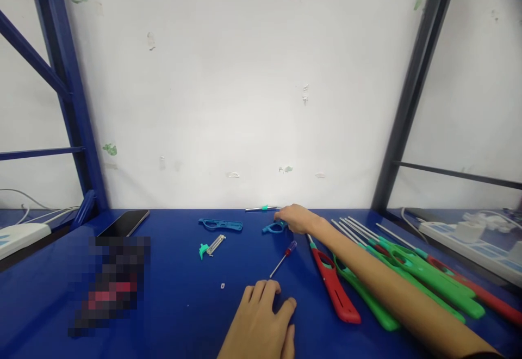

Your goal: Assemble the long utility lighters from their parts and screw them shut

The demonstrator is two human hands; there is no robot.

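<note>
My left hand [263,318] rests on the blue table, fingers apart and holding nothing. Just beyond its fingertips lies a small screwdriver [291,248] with a purple handle. Farther back, my right hand [299,218] has its fingers closed over a blue lighter casing half [274,228], whose far end is hidden under the palm. Another blue casing half [222,225] lies to the left. In front of that are a clear and metal inner part [216,244] and a turquoise trigger piece [203,249]. A metal rod with a turquoise fitting [261,208] lies near the wall.
On the right, under and beside my right forearm, lie a red lighter [336,285] and several green lighters [440,277]. A phone [125,223] and a pixelated dark object [110,288] are at left. Power strips [24,236] sit beyond the frame posts [67,76].
</note>
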